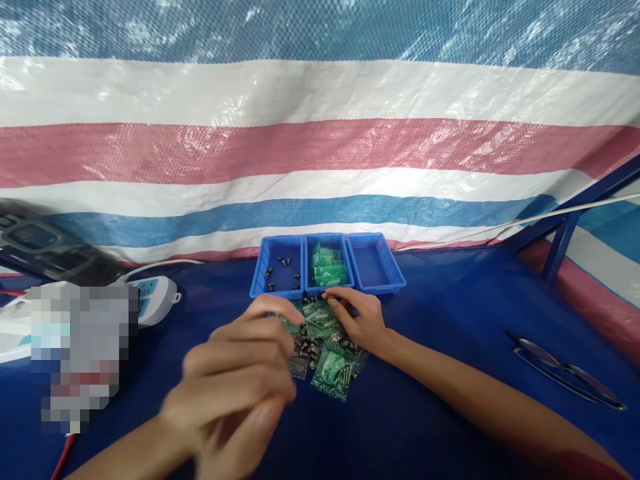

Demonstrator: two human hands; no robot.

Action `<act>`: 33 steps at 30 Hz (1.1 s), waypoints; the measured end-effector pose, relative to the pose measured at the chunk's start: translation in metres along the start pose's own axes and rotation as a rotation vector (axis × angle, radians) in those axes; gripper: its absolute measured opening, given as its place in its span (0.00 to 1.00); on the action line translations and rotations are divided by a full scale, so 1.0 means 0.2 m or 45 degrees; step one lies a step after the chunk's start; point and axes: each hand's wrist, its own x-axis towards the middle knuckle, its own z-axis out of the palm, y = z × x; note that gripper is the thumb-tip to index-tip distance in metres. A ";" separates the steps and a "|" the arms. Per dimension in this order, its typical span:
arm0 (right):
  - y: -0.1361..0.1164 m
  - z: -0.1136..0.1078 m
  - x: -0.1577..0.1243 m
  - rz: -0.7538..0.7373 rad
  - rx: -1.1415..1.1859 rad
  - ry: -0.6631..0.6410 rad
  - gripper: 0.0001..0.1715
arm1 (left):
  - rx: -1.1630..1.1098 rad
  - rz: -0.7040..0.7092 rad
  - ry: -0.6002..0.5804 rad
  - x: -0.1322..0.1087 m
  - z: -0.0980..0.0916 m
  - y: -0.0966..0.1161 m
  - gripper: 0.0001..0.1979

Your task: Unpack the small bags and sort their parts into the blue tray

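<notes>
My left hand (pixel 240 383) is raised near the camera, blurred, fingers curled together; whether it holds anything I cannot make out. My right hand (pixel 361 317) rests on a heap of small green plastic bags (pixel 336 368) and loose dark screws (pixel 306 347) on the blue tabletop, its fingers bent over the pile's far edge. Just behind the pile stand three blue trays: the left tray (pixel 260 277) holds a few dark screws, the middle tray (pixel 347 261) holds green bags, the right tray (pixel 395 273) shows nothing inside.
A pair of glasses (pixel 567 373) lies at the right. A white power strip (pixel 155 297) and a black device (pixel 45 250) sit at the left, beside a blurred patch. A striped tarp (pixel 320 147) hangs behind; a blue metal frame (pixel 575 220) stands at the right.
</notes>
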 end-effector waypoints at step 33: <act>0.01 0.00 0.00 -0.069 0.032 0.100 0.09 | 0.079 -0.089 0.194 -0.17 0.33 -0.50 0.15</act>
